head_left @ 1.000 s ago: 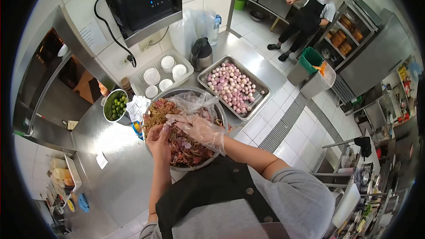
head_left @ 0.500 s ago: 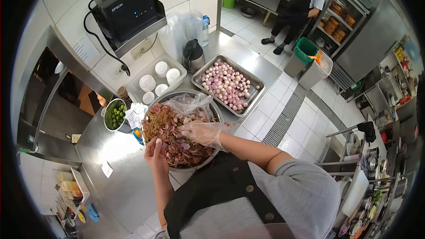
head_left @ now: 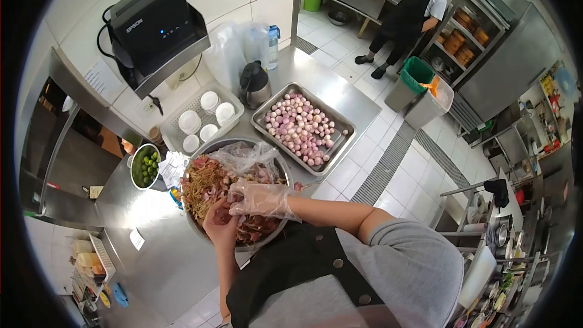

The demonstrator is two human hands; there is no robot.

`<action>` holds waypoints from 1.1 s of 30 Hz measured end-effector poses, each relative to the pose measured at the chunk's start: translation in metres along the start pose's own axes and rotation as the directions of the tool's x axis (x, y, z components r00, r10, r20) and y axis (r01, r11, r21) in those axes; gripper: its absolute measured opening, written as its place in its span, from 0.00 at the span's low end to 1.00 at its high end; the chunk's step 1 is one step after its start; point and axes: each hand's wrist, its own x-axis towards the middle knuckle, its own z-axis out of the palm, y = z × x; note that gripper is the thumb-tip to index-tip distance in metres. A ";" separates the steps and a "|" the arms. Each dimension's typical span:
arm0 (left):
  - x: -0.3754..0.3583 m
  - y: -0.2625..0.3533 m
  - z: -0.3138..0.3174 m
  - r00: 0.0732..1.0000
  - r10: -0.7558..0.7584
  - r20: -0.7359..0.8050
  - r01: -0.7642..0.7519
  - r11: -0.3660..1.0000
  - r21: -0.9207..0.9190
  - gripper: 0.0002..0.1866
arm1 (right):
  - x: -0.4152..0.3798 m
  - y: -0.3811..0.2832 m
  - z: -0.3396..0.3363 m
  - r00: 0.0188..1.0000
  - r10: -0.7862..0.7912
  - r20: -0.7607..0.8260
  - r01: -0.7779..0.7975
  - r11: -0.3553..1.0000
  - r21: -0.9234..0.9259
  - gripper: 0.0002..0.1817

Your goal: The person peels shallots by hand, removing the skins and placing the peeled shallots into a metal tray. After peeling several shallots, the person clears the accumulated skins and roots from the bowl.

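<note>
A large metal bowl is heaped with reddish-brown shallot skins and stringy roots. A crumpled clear plastic bag lies on the heap at its far side. My bare left hand is closed over the near part of the bowl, fingertips pinched. My right hand, in a clear plastic glove, meets it there with its fingers closed too. Whatever sits between the fingertips is too small and covered to make out. Peeled pinkish shallots fill much of a metal tray beyond the bowl.
Behind the bowl are a basket of white cups and a thermal jug. A pot of green limes and some papers lie to the left. Across the room a person in a black apron stands by the sinks.
My left hand, raised with fingers apart before, has come in against my right hand and closed. The whole view has shifted slightly.
</note>
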 end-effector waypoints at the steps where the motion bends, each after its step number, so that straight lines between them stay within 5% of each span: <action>1: 0.002 0.001 0.009 1.000 -0.005 -0.007 0.005 0.999 0.050 0.28 | -0.007 -0.004 -0.012 0.999 0.053 0.008 -0.053 0.993 0.108 0.28; 5: 0.008 0.012 0.041 0.998 0.044 0.034 -0.042 0.998 -0.040 0.26 | -0.006 0.026 -0.039 0.996 0.057 0.070 -0.071 0.970 0.231 0.25; 8: 0.028 0.014 0.039 0.999 0.043 -0.010 -0.042 0.990 0.133 0.24 | -0.016 0.040 -0.093 0.984 0.090 -0.157 -0.049 0.968 0.248 0.21; 10: 0.041 0.021 0.029 0.994 0.001 -0.111 0.012 0.993 0.121 0.21 | -0.031 0.036 -0.142 0.900 0.351 -0.260 -0.287 0.923 0.255 0.20; 11: 0.048 0.026 0.023 0.975 0.118 -0.187 -0.085 0.981 0.176 0.18 | -0.026 0.109 -0.151 0.917 -0.007 -0.398 0.044 0.996 0.083 0.17; 12: 0.052 0.028 0.013 0.947 0.157 -0.280 -0.075 0.956 0.282 0.16 | -0.042 0.118 -0.175 0.876 0.126 -0.465 -0.103 0.992 0.075 0.13; 13: 0.054 0.031 0.004 0.922 0.163 -0.351 -0.070 0.962 0.262 0.16 | -0.048 0.131 -0.197 0.829 0.301 -0.471 -0.121 0.919 0.375 0.11; 16: 0.055 0.042 -0.015 0.855 0.200 -0.478 -0.064 0.956 0.286 0.16 | -0.068 0.155 -0.246 0.658 0.523 -0.542 -0.310 0.843 0.439 0.12; 22: 0.045 0.046 -0.006 0.806 0.168 -0.568 0.094 0.911 0.402 0.15 | -0.053 0.183 -0.235 0.784 0.453 -0.424 -0.305 0.877 0.371 0.27; 24: 0.047 0.055 -0.007 0.861 0.091 -0.501 0.131 0.911 0.390 0.15 | -0.047 0.180 -0.240 0.784 0.439 -0.439 -0.336 0.895 0.294 0.33; 26: 0.060 0.064 -0.014 0.875 0.205 -0.440 0.013 0.896 0.444 0.14 | -0.043 0.179 -0.232 0.779 0.391 -0.491 -0.310 0.920 0.240 0.32; 28: 0.071 0.084 -0.021 0.906 0.200 -0.373 0.018 0.862 0.506 0.12 | -0.040 0.125 -0.215 0.766 0.450 -0.459 -0.301 0.882 0.362 0.32; 30: 0.086 0.092 -0.028 0.956 0.219 -0.197 -0.011 0.694 0.720 0.10 | -0.033 0.129 -0.193 0.777 0.401 -0.485 -0.295 0.913 0.282 0.30; 31: 0.091 0.091 -0.033 0.990 0.135 -0.038 -0.055 0.626 0.778 0.09 | -0.031 0.135 -0.184 0.824 0.459 -0.332 -0.405 0.887 0.219 0.29; 32: 0.096 0.090 -0.036 0.992 0.034 0.119 -0.118 0.562 0.819 0.08 | -0.030 0.138 -0.174 0.835 0.521 -0.178 -0.503 0.853 0.135 0.28; 33: 0.100 0.086 -0.036 0.960 -0.183 0.213 -0.085 0.534 0.841 0.07 | -0.032 0.142 -0.154 0.933 0.322 -0.159 -0.358 0.867 -0.347 0.26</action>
